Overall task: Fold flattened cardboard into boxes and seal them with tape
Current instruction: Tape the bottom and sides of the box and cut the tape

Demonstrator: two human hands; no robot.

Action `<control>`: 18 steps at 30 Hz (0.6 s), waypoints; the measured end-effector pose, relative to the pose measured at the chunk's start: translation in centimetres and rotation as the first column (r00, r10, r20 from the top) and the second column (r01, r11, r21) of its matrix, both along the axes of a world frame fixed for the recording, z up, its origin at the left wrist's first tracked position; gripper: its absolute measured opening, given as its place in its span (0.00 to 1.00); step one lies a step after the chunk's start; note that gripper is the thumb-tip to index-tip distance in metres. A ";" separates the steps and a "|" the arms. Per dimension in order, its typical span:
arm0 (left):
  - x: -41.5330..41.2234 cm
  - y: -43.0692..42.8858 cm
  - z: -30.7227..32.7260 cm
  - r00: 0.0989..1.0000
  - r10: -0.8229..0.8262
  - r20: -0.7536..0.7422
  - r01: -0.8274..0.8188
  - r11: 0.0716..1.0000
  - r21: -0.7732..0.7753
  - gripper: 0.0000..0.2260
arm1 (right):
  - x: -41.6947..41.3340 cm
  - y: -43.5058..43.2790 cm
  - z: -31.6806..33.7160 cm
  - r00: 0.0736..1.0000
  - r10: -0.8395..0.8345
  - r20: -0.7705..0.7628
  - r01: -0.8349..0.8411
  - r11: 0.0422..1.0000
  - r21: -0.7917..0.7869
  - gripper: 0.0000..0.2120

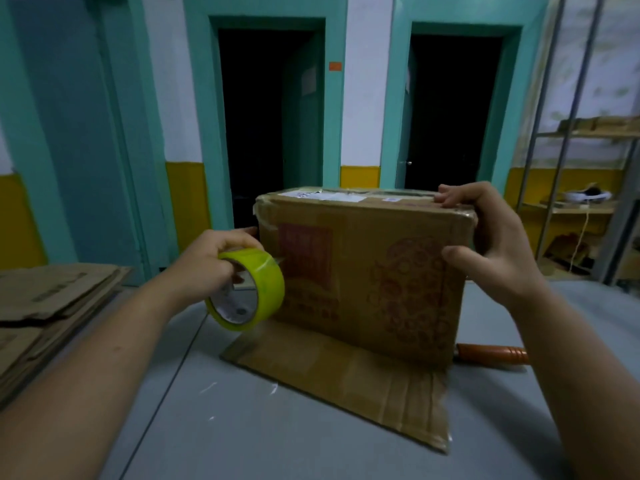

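Note:
A brown cardboard box (363,282) with red print stands upright on the grey table (277,427), its top closed and carrying white labels. One bottom flap (346,379) lies flat on the table toward me. My left hand (211,261) holds a roll of yellow-green tape (247,289) just left of the box's left edge, its fingers through the core. My right hand (491,237) grips the box's upper right corner, with fingers over the top and thumb on the front face.
A stack of flattened cardboard (48,306) lies at the table's left edge. An orange wooden handle (491,353) pokes out behind the box's lower right corner. A metal shelf rack (581,202) stands at the right. Two dark doorways are behind.

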State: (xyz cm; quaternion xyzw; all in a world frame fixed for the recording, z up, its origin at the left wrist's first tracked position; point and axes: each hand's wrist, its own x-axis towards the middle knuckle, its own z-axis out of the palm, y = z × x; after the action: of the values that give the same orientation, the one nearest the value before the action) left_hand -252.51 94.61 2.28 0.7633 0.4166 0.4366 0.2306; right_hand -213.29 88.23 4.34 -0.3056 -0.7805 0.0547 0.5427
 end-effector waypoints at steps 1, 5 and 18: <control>0.5 -0.3 -0.2 0.999 -0.039 -0.023 0.038 0.999 -0.018 0.30 | -0.1 0.1 0.0 1.000 -0.003 -0.002 0.003 1.000 0.002 0.26; 0.8 -0.7 -0.2 0.993 -0.117 -0.021 0.117 0.993 0.011 0.22 | 0.0 0.5 -0.5 0.997 -0.061 -0.053 0.062 0.998 0.013 0.21; 0.4 -2.1 0.6 0.988 -0.145 0.050 0.139 0.985 0.107 0.21 | -0.7 1.2 -0.1 0.875 -0.472 -0.105 0.467 0.882 -0.070 0.19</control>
State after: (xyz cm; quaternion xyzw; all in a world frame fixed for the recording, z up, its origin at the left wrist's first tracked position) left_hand -252.15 92.51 2.90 0.7889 0.3313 0.4620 0.2332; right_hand -213.98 89.44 4.21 -0.4934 -0.6480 -0.0438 0.5786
